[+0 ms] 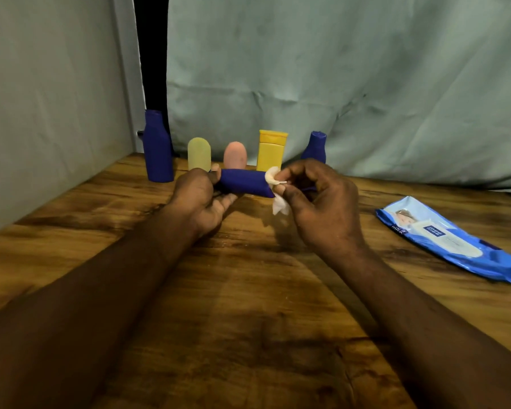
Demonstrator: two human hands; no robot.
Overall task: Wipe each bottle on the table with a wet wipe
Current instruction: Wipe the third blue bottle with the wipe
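Note:
My left hand (199, 199) grips one end of a dark blue bottle (244, 182), held sideways above the wooden table (248, 290). My right hand (316, 199) pinches a crumpled white wet wipe (275, 184) against the bottle's other end. Behind them stand a row of bottles: a tall blue bottle (157, 147), a pale green bottle (199, 153), a pink bottle (235, 154), a yellow bottle (271, 149) and a small blue bottle (315, 147), partly hidden by my right hand.
A blue pack of wet wipes (452, 240) lies flat at the right side of the table. A pale green cloth backdrop (337, 69) hangs behind the table and a wall panel (42, 113) closes off its left side.

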